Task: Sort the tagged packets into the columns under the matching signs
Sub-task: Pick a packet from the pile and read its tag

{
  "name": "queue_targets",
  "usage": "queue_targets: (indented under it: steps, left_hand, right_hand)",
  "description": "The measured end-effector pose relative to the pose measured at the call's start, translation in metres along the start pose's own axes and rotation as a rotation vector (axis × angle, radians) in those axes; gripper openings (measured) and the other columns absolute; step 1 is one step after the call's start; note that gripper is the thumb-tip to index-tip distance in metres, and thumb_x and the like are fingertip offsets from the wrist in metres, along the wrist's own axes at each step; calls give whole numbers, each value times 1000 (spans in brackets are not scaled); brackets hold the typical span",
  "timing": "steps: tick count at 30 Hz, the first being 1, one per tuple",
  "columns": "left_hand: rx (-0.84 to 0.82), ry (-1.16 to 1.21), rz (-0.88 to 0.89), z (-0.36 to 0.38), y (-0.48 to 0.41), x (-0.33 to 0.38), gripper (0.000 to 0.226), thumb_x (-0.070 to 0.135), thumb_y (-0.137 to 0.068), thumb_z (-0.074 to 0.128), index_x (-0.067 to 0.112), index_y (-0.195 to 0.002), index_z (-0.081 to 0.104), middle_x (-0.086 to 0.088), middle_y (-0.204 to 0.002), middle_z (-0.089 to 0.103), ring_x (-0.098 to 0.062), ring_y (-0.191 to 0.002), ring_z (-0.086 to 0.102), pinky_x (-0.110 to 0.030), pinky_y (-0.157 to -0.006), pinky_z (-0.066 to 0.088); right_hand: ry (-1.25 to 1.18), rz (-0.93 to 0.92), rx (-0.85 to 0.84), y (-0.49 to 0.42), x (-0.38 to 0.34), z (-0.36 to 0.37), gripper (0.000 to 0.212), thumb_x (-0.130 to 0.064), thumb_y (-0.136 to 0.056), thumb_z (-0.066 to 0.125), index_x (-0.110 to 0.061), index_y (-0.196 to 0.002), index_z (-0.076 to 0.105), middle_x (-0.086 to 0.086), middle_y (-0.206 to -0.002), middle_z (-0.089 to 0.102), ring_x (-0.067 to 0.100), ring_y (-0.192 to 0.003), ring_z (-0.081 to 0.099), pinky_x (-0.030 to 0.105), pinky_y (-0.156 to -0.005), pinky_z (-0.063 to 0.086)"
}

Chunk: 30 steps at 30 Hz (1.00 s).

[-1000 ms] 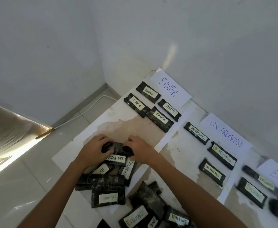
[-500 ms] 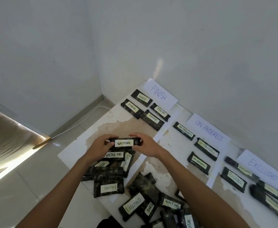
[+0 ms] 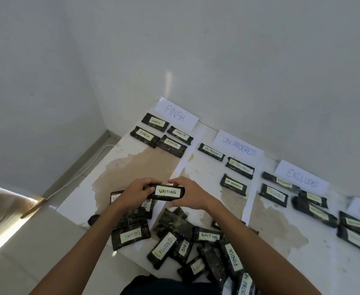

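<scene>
White board [image 3: 281, 241] lying on floor, carrying everything. Unsorted pile [image 3: 174, 226] of dark tagged packets sitting at board's near edge; pile serving as reference below.
Beyond pile, to right: EXCLUDED packets [image 3: 274, 194] lying by EXCLUDED sign [image 3: 301, 179].
Beyond pile, straight ahead: three ON PROGRESS packets [image 3: 233, 185] lying under ON PROGRESS sign [image 3: 238, 146].
Beyond pile, to left: four FINISH packets [image 3: 170, 145] lying under FINISH sign [image 3: 176, 113].
Over pile's far-left part: left hand [image 3: 136, 191] and right hand [image 3: 190, 193] gripping WAITING packet [image 3: 167, 191], fingers curling round its ends, tag facing up.
</scene>
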<state>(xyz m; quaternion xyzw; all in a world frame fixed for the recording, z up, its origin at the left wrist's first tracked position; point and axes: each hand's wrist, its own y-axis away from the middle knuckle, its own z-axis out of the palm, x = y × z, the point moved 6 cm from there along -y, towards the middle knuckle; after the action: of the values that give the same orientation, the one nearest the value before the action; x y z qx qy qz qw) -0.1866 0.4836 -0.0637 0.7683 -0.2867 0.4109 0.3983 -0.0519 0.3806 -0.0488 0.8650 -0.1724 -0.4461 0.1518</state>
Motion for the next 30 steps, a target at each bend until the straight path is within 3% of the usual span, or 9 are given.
queue_targets:
  steps: [3,7,10,13,15,18,22,27,30]
  left_hand:
    - [-51,2,-1,13,-1,3,34,3,-94,47,26,-111,63,-6,-105,67,-19,-96,62,-22,-71,56]
    - [-103,-21,10,34,-6,15,33,3,-94,46,20,-117,63,-4,-105,66,-18,-92,63,-28,-73,57]
    - [-135,-29,30,55,-8,29,31,4,-95,46,19,-117,62,-2,-105,65,-13,-87,62,-20,-66,52]
    - [-160,-50,62,72,-12,42,30,6,-95,47,20,-116,62,0,-107,64,-13,-86,62,-22,-66,54]
    - [-172,-90,96,84,-13,50,29,11,-92,54,22,-118,61,2,-109,63,-10,-84,62,-17,-62,51]
    - [-213,-292,245,103,-13,67,45,21,-79,72,26,-122,57,7,-110,54,-6,-86,59,-15,-67,47]
    - [-293,-551,481,144,-11,89,55,18,-75,74,20,-126,55,6,-110,50,-10,-93,52,-21,-83,46]
    - [-356,-589,640,202,-4,108,58,18,-72,74,16,-127,54,1,-112,50,-14,-101,52,-30,-87,50]
    - [-385,-566,738,239,2,119,56,14,-71,72,13,-125,55,0,-109,50,-15,-99,52,-31,-86,51]
  right_hand:
    - [-6,-4,51,15,8,-2,49,-23,-71,79,-24,-116,59,2,-109,55,15,-100,54,27,-87,48]
    - [-25,19,134,38,21,-7,45,-20,-70,78,-24,-111,61,0,-106,58,13,-96,57,28,-84,50]
    - [3,46,213,60,33,-14,50,-20,-72,76,-24,-119,57,-3,-105,52,11,-95,54,21,-82,46]
    - [43,82,289,85,48,-23,58,-15,-74,72,-22,-127,51,-4,-109,47,9,-97,49,12,-80,39]
    - [52,115,333,101,59,-30,56,-11,-72,71,-21,-125,53,-3,-110,48,10,-99,49,14,-82,38]
    - [31,164,405,127,74,-39,55,-10,-70,71,-19,-123,55,-3,-110,50,12,-100,50,20,-86,41]
    - [-1,218,474,162,95,-45,55,-11,-71,71,-19,-123,56,-5,-110,50,11,-101,52,24,-89,45]
    - [-42,278,551,212,127,-52,54,-10,-69,72,-18,-121,58,-3,-106,53,10,-96,52,18,-86,41]
    - [-24,319,570,245,150,-54,54,-12,-70,72,-20,-121,58,-2,-107,53,14,-99,50,25,-89,42]
